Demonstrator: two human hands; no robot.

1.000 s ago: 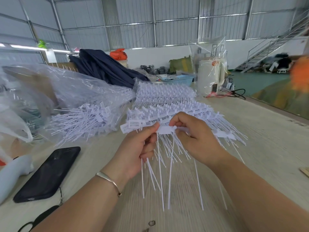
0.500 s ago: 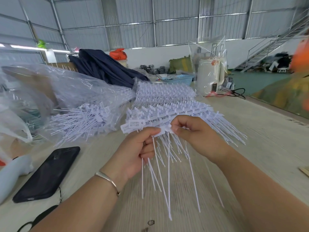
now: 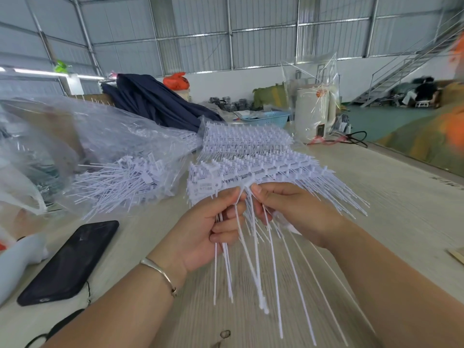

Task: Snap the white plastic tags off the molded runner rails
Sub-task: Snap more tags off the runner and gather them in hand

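Note:
A white molded runner rail point(image 3: 266, 169) full of tags lies across the table in front of me, its thin tails fanning to the right. My left hand point(image 3: 213, 227) grips a bundle of loose white tags point(image 3: 253, 267) whose long tails hang down toward me. My right hand point(image 3: 288, 212) pinches a tag head at the rail's near edge, fingertips almost touching the left thumb. A second stack of rails point(image 3: 246, 139) sits behind the first.
A clear plastic bag with a heap of loose tags point(image 3: 118, 182) lies at the left. A black phone point(image 3: 70, 262) rests on the table near my left wrist. Behind stand dark cloth point(image 3: 155, 104), a blue basket point(image 3: 268, 119) and a white appliance point(image 3: 311, 114).
My hands have drawn together; the tag strip that was stretched between them is now gathered into the left hand's bundle. The hanging tails have swung lower and bunched.

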